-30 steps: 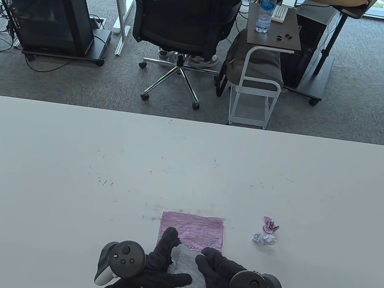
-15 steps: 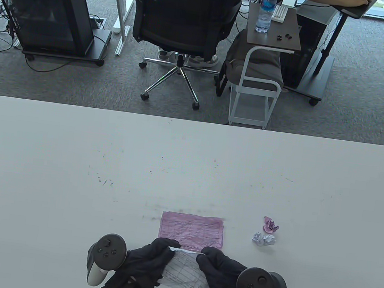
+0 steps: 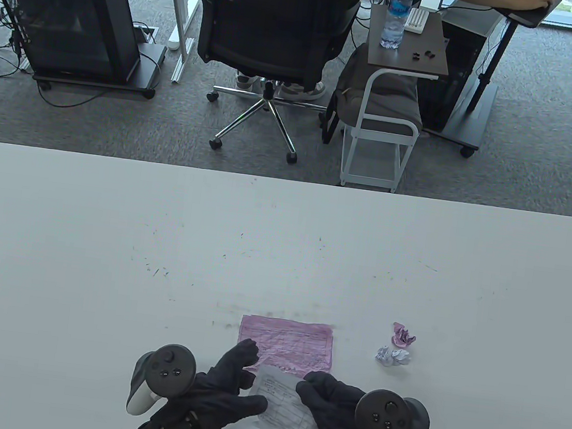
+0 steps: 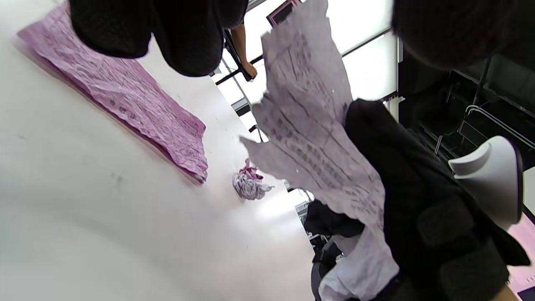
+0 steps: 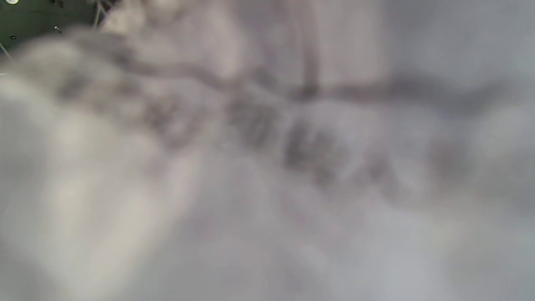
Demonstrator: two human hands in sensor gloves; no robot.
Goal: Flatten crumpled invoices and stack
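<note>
A flattened pink invoice lies on the white table near the front; it also shows in the left wrist view. A creased white invoice is gripped at its right side by my right hand and held up off the table, as the left wrist view shows. My left hand is open with fingers spread. Its index finger reaches over the pink sheet's near left corner and its thumb lies at the white sheet's left edge. The right wrist view shows only blurred paper.
A crumpled pink ball and a crumpled white ball lie together to the right of the pink sheet, also seen in the left wrist view. An office chair and a side cart stand beyond the table's far edge.
My left hand let go of the white invoice's top edge and spread its fingers toward the pink sheet. My right hand kept its hold.
</note>
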